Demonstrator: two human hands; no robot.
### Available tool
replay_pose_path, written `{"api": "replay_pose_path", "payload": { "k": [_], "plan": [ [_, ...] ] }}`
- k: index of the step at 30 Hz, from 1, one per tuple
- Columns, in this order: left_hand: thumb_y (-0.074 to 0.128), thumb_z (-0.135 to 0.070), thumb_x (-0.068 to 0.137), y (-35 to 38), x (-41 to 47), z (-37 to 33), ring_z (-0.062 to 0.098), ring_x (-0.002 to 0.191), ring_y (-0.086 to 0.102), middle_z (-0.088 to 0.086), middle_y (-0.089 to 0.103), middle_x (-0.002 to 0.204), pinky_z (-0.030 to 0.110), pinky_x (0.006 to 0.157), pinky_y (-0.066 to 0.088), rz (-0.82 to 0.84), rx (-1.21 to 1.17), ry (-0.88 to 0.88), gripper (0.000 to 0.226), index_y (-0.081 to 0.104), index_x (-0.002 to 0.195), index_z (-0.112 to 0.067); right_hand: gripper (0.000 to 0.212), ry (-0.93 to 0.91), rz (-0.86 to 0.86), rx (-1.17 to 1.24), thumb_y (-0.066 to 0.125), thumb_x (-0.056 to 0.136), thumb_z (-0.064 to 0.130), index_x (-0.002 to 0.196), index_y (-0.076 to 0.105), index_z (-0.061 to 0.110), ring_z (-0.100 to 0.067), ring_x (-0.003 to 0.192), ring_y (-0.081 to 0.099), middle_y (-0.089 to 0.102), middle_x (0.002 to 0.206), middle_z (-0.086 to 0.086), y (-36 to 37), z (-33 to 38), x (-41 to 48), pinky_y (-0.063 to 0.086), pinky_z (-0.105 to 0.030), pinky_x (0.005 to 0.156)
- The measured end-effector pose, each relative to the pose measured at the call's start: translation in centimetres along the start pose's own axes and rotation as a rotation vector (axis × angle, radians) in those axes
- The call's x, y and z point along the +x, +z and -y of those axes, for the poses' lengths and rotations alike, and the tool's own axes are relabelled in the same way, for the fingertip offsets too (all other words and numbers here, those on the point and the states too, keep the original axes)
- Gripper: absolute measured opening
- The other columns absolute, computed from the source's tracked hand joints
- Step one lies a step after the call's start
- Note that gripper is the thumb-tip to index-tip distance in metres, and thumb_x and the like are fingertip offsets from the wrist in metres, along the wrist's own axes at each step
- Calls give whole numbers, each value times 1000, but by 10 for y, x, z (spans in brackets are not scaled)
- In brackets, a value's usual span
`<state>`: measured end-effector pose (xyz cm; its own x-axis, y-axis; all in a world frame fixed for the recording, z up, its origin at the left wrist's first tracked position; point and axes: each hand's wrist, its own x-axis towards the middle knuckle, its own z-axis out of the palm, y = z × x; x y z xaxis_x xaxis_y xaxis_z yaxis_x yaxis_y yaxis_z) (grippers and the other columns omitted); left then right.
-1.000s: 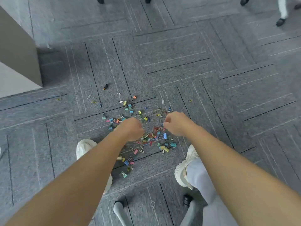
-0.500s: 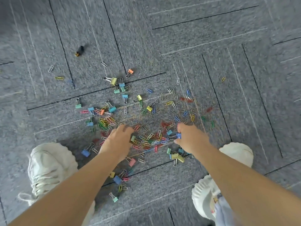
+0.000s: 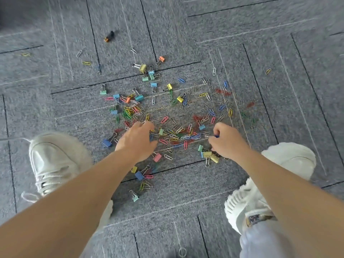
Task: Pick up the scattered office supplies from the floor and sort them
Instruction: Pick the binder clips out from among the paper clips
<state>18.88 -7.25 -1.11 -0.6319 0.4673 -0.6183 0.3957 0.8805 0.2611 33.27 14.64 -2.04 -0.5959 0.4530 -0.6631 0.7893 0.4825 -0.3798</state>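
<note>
Office supplies [image 3: 173,135]: coloured paper clips & binder clips, spread over the grey carpet [image 3: 242,53]. They're thickest in the patch btwn the two hands and thin out toward the top of my feed.

Left hand [image 3: 136,140] is down on the left edge of that patch, fingers [image 3: 149,126] bent onto the clips. I can't tell from here whether it's got hold of anything. Right hand [image 3: 226,141] is at the right edge, fingers curled, pinching a small blue clip [image 3: 216,135] w/ a bit of silver wire poking out to the left.

Blue binder clip [image 3: 107,143] lies just beside the left wrist, and a pink binder clip [image 3: 157,157] lies just beside the left forearm on the near side. Two yellow binder clips [image 3: 207,154] touch each other right by the right wrist.

Further up there's a big yellow binder clip [image 3: 143,67] w/ an orange binder clip [image 3: 161,59] near it.

Strays well apart from the heap:
- yellow paper clip [image 3: 268,71], far right
- second yellow paper clip [image 3: 86,63], far left
- small black-&-gold item [image 3: 109,36] at top, too blurred to ID

Mint binder clip [image 3: 135,197] sits alone, nearest me. White shoes stand either side of the heap: left shoe [image 3: 54,164], right shoe [image 3: 286,161]. Pic is motion-blurred at the edges.
</note>
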Motion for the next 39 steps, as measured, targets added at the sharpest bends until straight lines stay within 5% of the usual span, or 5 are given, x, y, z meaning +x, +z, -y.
{"api": "replay_pose_path", "payload": {
  "k": [4, 17, 23, 29, 39],
  "plan": [
    [51, -37, 100, 11, -1, -7, 29, 123, 51, 3, 43, 141, 49, 96, 50, -11, 44, 32, 53, 32, 150, -34, 16, 6, -72, 120, 41, 93, 15, 99, 48, 28, -27, 81, 69, 66, 93, -9, 6, 0, 1, 57, -46, 70],
    [60, -28, 97, 8, 26, -20, 25, 98, 58, 4, 55, 107, 40, 85, 55, -40, 62, 96, 23, 62, 115, -14, 26, -172, -227, -123, 66, 91, 26, 112, 51, 20, -20, 65, 53, 53, 94, -7, 8, 29, 40, 39, -31, 57],
    [60, -14, 90, 10, 29, -11, 15, 57, 49, 1, 56, 79, 29, 47, 43, -128, -120, 99, 11, 51, 83, -15, 39, -253, -234, -210, 67, 91, 16, 126, 47, 15, -21, 79, 55, 55, 100, -4, 21, 37, 38, 42, -30, 63],
    [50, -20, 101, -4, 27, -3, 10, 41, 54, 2, 68, 93, 18, 35, 40, 32, -260, 100, 37, 50, 136, -31, 33, -199, -227, -161, 67, 89, 9, 117, 51, 17, -20, 72, 61, 65, 90, -2, 16, 46, 33, 49, -32, 60],
    [46, -6, 92, -14, 27, -19, 8, 41, 41, 5, 68, 85, 14, 33, 26, 21, -305, 210, 16, 56, 95, -18, 31, 324, -47, 1117, 41, 88, -10, 98, 59, 13, -21, 71, 54, 62, 94, -15, -2, 30, 40, 49, -32, 56]
  ]
}}
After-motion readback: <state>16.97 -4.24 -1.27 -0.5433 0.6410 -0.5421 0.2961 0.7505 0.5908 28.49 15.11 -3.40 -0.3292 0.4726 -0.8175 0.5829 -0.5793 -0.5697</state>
